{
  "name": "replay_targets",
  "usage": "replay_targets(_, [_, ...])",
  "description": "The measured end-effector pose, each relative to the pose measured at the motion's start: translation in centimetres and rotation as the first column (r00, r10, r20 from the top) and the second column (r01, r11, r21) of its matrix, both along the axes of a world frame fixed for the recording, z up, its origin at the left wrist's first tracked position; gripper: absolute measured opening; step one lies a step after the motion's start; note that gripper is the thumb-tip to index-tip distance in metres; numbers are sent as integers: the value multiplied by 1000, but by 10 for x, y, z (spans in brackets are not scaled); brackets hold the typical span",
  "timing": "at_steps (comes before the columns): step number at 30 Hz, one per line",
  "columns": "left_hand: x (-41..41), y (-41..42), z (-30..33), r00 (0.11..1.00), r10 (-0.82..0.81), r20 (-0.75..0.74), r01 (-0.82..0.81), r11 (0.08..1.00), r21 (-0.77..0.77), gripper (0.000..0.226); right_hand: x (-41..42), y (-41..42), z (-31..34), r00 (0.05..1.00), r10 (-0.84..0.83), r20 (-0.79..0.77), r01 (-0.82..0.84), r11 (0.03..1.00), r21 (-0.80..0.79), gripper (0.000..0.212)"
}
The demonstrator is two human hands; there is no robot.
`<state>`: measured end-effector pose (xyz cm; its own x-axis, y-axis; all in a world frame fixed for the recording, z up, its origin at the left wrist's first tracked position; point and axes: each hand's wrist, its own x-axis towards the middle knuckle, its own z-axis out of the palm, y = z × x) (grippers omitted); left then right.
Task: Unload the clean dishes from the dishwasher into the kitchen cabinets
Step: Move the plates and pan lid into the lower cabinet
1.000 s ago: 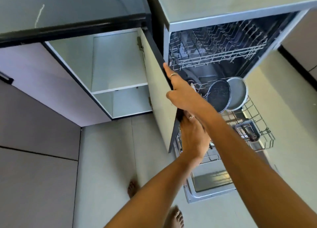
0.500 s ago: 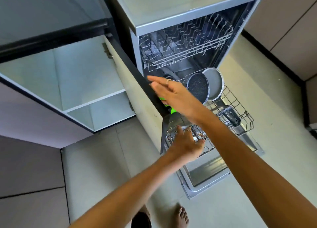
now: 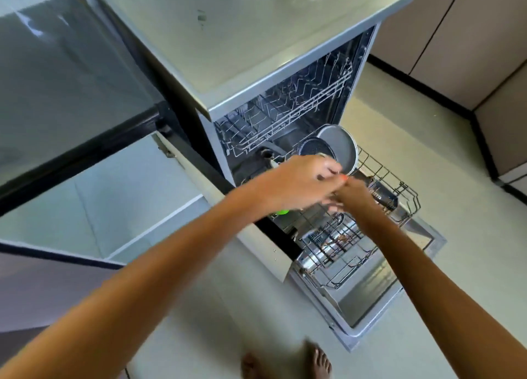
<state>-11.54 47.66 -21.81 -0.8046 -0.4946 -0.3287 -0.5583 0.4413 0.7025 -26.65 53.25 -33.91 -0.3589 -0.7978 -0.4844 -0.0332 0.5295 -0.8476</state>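
Observation:
The dishwasher (image 3: 256, 50) stands open with its lower rack (image 3: 379, 173) pulled out over the dropped door (image 3: 368, 304). A dark speckled pan (image 3: 310, 149) and a grey pan (image 3: 340, 146) stand on edge at the back of the rack. My left hand (image 3: 296, 184) hovers over the rack just in front of the pans, fingers curled; blur hides whether it holds anything. My right hand (image 3: 356, 196) is close beside it, partly hidden under it, with fingers stretched out. A green item (image 3: 282, 212) peeks out below my left wrist.
The upper rack (image 3: 285, 116) looks empty. A cutlery basket (image 3: 385, 197) sits at the rack's right. On the left a lower cabinet (image 3: 94, 196) is open with bare shelves, and its door (image 3: 228, 207) swings out against the dishwasher. My bare feet (image 3: 288, 364) stand on the tiled floor.
My right hand has left the cabinet door's edge and dropped to the lower rack. My left hand has moved up and right to the pans. The view has swung right.

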Motion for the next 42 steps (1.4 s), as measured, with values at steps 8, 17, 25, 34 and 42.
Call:
replay_targets(8, [-12, -89, -65, 886, -1, 464, 58, 993, -107, 31, -9, -3, -65, 985, 168, -47, -159, 975, 158, 28])
replay_targets(17, [-36, -151, -134, 673, 41, 739, 55, 993, -106, 33, -33, -57, -137, 873, 459, -164, -390, 860, 328, 27])
replay_targets(25, [-59, -163, -191, 679, 108, 727, -51, 994, -100, 35, -54, -77, -192, 770, 616, -165, -500, 744, 443, 31])
replay_targets(34, [-49, -165, -268, 642, 116, 758, -149, 989, -26, 57, -53, -129, -223, 531, 788, -311, -662, 615, 429, 66])
replay_targets(42, [-54, -160, -303, 681, 174, 711, -255, 967, 7, 65, -27, -153, -247, 364, 849, -383, -664, 525, 532, 79])
